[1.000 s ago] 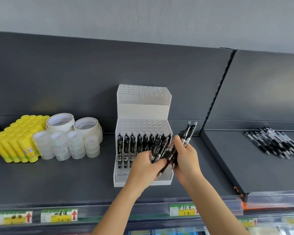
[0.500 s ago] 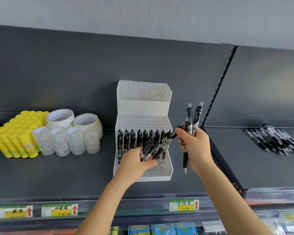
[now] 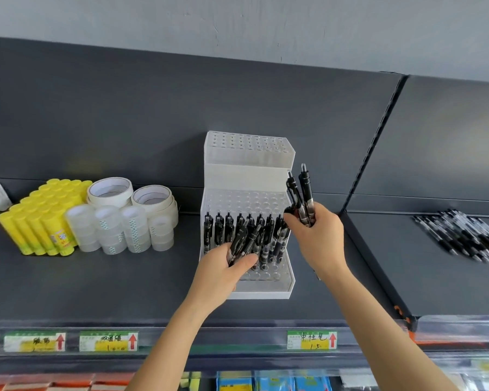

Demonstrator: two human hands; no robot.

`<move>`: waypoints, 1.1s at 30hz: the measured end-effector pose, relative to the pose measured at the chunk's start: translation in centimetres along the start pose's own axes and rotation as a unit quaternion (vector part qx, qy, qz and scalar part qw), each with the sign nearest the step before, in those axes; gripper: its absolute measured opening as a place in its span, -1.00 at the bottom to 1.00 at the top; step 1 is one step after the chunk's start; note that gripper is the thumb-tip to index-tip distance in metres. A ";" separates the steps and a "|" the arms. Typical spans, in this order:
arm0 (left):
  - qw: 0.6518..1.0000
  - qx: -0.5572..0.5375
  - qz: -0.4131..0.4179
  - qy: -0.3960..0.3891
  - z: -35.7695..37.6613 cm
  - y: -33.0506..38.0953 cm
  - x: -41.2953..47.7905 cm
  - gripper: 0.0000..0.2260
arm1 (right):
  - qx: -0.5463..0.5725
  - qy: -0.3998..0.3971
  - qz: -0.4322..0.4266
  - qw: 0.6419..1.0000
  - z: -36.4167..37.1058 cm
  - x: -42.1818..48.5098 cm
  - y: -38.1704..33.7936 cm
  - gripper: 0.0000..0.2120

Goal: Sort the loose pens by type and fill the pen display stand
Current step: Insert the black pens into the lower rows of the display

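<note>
The right hand (image 3: 319,241) holds two black pens (image 3: 304,193) upright, just right of the white pen stand (image 3: 263,293). Its fingers (image 3: 326,218) are clamped round the lower barrels, with the clicker ends above them. The left hand (image 3: 218,270) grips a slanted bundle of pens (image 3: 244,241) between thumb and fingers, over the stand's lower tier. One row there carries standing pens (image 3: 219,228). Loose pens (image 3: 463,235) lie on the shelf (image 3: 96,277) at right.

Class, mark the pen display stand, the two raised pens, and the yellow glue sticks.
pen display stand (image 3: 249,176), head view, white riser between tiers
two raised pens (image 3: 306,190), head view, right pen's barrel
yellow glue sticks (image 3: 40,221), head view, a middle tube's side
</note>
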State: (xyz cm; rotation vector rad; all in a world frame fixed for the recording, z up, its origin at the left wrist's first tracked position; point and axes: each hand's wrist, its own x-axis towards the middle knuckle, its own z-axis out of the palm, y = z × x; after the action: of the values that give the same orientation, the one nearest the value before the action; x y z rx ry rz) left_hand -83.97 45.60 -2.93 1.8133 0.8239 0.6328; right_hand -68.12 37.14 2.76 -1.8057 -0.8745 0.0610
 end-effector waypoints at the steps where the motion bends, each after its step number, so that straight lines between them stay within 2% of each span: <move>1: 1.000 -0.001 0.001 0.002 0.0 0.0 0.0 -0.51 | 0.000 -0.004 -0.001 1.000 0.1 0.0 0.1 -0.69; 8: 1.000 -0.016 0.008 -0.008 0.0 0.2 -0.1 -0.67 | -0.033 -0.030 0.018 0.999 1.2 -0.9 1.7 -0.61; 10: 1.000 -0.021 0.008 -0.010 -0.1 0.2 -0.1 -0.70 | -0.030 -0.035 0.027 0.999 1.5 -1.1 2.1 -0.64; 13: 1.000 -0.014 0.007 -0.003 -0.1 0.1 -0.1 -0.62 | -0.029 -0.044 0.036 0.998 1.7 -1.0 2.2 -0.66; 16: 0.999 -0.031 -0.001 -0.006 0.2 0.3 -0.2 -0.68 | -0.019 -0.049 0.042 0.998 1.3 -1.0 2.2 -0.75; 20: 0.998 -0.055 -0.002 -0.034 0.7 0.9 -0.3 -0.71 | 0.043 -0.029 0.066 0.996 0.3 -1.8 1.7 -0.87; 24: 0.995 -0.059 0.013 -0.081 2.2 1.8 -0.3 -0.72 | 0.138 -0.109 0.104 0.979 -0.3 -2.5 0.8 -0.90; 26: 0.993 -0.063 0.010 -0.096 2.9 2.2 -0.3 -0.74 | 0.177 -0.123 0.134 0.967 -0.7 -2.5 0.6 -0.90; 29: 0.993 -0.087 0.003 -0.079 3.3 2.2 -0.1 -0.79 | 0.185 -0.091 0.143 0.968 -1.6 -2.0 0.8 -0.84; 33: 0.996 -0.071 0.015 -0.053 3.0 1.6 0.5 -0.82 | 0.145 0.005 0.092 0.985 -3.4 -0.5 0.5 -0.85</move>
State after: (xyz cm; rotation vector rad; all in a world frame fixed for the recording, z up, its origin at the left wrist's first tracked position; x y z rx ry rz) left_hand -81.11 43.82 -2.47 1.7167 0.6641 0.5940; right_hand -66.79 34.10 3.62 -1.6064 -0.6513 0.2825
